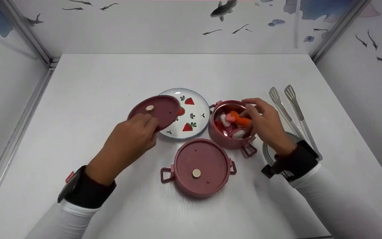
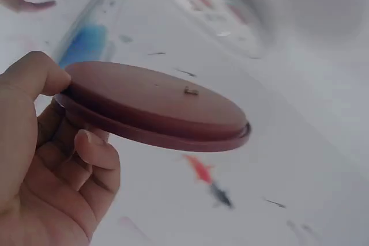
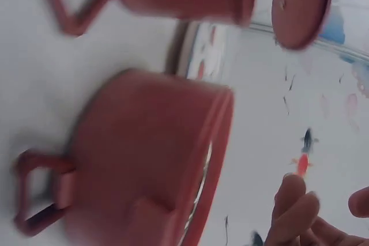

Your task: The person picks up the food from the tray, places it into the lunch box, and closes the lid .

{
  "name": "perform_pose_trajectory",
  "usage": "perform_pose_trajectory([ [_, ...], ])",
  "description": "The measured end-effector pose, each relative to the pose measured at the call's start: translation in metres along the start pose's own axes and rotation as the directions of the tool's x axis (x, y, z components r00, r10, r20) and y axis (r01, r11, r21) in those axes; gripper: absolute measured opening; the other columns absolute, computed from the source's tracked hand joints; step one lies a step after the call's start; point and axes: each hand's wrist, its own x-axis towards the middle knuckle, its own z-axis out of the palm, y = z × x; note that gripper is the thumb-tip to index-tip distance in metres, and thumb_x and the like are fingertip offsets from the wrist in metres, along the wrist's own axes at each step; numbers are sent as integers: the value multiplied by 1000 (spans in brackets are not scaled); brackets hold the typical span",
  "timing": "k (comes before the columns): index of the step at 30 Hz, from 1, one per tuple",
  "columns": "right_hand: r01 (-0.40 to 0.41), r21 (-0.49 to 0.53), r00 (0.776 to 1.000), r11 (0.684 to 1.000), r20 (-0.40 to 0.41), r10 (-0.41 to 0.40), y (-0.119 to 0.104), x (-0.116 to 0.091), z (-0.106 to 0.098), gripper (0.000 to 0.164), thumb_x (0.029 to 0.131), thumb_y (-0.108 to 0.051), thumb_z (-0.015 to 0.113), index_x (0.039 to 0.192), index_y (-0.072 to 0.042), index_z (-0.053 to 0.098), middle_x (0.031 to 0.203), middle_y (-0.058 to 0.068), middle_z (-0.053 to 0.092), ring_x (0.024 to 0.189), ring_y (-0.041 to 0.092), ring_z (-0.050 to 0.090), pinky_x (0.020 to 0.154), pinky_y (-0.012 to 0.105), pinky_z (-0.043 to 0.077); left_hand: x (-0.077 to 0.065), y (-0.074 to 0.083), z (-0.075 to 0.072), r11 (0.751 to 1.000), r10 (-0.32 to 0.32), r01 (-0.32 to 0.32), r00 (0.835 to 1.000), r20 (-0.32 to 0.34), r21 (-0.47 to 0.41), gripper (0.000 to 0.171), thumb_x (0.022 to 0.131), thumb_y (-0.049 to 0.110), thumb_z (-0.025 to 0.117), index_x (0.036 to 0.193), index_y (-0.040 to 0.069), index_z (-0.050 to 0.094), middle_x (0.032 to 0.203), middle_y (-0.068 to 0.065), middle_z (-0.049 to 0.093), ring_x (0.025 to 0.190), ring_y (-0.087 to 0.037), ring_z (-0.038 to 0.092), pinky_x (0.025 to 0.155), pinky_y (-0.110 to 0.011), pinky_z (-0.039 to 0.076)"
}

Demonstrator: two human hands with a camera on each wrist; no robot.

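Note:
My left hand [image 1: 129,141] pinches a dark red pot lid [image 1: 164,111] at its edge and holds it tilted, overlapping the plate in the head view. In the left wrist view the thumb and curled fingers grip the rim of the lid [image 2: 155,99]. My right hand [image 1: 267,124] hovers at the right rim of a small open red pot [image 1: 225,141]. Inside lie an orange piece [image 1: 242,121] and several white, pink and red pieces. The right wrist view shows fingers [image 3: 297,205] bent and apart from the thumb, nothing between them, beside the pot [image 3: 144,148].
A second red pot [image 1: 201,162] with its lid on stands in front. Behind it lies a white plate [image 1: 199,99] with strawberry-like prints. Two slotted turners [image 1: 295,103] lie at the right, near a round glass-like item [image 1: 269,156] partly hidden under my right wrist.

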Motion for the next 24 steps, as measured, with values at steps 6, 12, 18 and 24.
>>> perform_pose_trajectory([
  [6,-72,181,993,981,110,53,-22,30,6,50,107,-44,40,142,-11,50,94,10,67,60,14,61,55,27,54,61,36,0,962,266,-264,964,-15,70,5,94,9,65,93,5,62,86,-5,63,79,-19,61,59,-28,54],
  [12,-137,242,981,961,165,98,-23,40,1,45,107,-34,43,149,-16,45,122,12,60,82,11,66,67,23,57,102,56,12,900,407,-417,908,96,124,9,101,14,59,106,9,65,99,-3,66,92,-17,62,76,-30,56],
  [18,-80,231,993,970,109,56,-6,41,-8,42,108,-17,37,150,-15,43,113,13,64,69,8,66,58,22,54,122,61,31,917,383,-394,913,137,58,15,101,18,59,114,12,62,109,-3,64,102,-19,60,86,-34,55],
  [24,-40,217,998,975,57,28,27,37,-15,44,110,-18,31,153,-15,38,117,22,64,65,10,67,55,25,54,135,57,54,979,125,-78,959,255,-186,55,94,36,67,140,9,50,134,-11,56,126,-25,53,102,-44,48],
])
